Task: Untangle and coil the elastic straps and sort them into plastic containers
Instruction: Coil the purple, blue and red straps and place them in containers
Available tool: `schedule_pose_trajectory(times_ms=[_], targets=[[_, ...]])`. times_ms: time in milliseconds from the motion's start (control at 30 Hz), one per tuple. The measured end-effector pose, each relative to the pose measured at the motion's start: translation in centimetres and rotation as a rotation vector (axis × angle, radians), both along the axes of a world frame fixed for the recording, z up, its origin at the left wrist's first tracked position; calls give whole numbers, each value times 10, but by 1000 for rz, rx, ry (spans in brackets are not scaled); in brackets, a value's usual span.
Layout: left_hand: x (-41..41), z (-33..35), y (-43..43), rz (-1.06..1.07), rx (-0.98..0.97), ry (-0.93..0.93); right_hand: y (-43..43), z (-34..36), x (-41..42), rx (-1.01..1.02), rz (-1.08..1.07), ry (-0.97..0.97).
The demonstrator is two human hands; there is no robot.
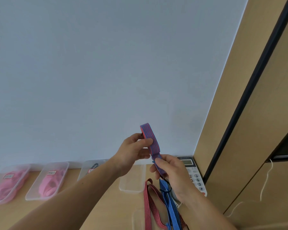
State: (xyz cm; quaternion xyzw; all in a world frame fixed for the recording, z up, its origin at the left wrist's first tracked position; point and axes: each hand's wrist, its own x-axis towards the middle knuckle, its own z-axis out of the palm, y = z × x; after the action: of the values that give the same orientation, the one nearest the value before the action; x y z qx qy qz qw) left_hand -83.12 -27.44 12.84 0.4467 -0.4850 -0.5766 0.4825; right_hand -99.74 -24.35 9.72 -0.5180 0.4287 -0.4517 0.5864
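We see the left hand (136,150) pinching a loop of red-and-blue strap (150,138) up against the wall, and the right hand (171,173) gripping its lower end. Beneath them, a red strap (149,201) and a blue strap (170,203) lie on the desk (115,213).

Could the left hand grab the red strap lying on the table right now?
Probably not yet: the left hand is busy gripping the red-and-blue strap. Nothing covers the red strap itself, though.

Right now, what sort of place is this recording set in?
Probably an office: a white desk telephone with number keys on a light wooden desk, beside tan wood-panelled cabinets.
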Motion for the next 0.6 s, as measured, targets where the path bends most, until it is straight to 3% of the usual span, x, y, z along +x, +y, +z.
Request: schedule_pose_trajectory(times_ms=[233, 400, 600], targets=[[3, -7, -2, -6, -67, -62, -5, -1, 6, 21, -138, 128], [1, -11, 0, 30, -276, -295, -9, 2, 11, 148, -129, 61], [7, -20, 6, 75, -726, -724, -12, 3, 10, 269, -74, -80]])
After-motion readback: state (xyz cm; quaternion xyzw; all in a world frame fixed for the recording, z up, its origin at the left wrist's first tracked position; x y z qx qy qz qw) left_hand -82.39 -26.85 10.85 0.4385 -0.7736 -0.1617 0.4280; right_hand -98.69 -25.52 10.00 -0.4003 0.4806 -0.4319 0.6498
